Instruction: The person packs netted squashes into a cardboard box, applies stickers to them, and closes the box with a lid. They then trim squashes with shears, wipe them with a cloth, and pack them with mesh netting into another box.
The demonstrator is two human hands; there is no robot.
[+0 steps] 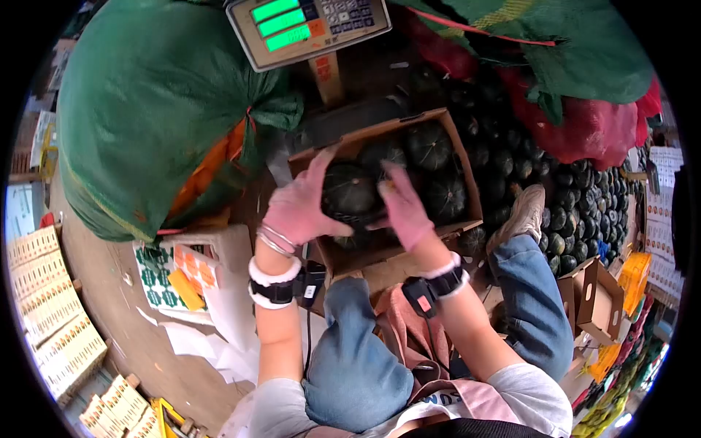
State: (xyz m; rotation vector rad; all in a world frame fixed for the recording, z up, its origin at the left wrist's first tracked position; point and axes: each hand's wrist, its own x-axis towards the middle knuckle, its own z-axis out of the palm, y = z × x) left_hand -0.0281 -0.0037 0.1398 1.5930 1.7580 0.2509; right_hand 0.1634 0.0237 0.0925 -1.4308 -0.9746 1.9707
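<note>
A round dark green squash [349, 191] with pale streaks sits between my two hands at the left side of an open cardboard box [467, 169]. My left hand [296, 212], in a pink glove, curves around the squash's left side, thumb low and fingers high. On its right side, my right hand [406, 210], also pink-gloved and a little blurred, has its fingers bent against it. Several more squashes, such as one squash [429, 146] at the back right and another squash [445, 197] in front of it, lie in the box.
A weighing scale's lit display [307, 29] stands behind the box. Large green mesh sacks [161, 109] flank it, with a red sack [584, 124] at right. Many loose squashes [569, 212] cover the right floor. Paper sheets [226, 328] and stacked cartons [51, 299] lie left.
</note>
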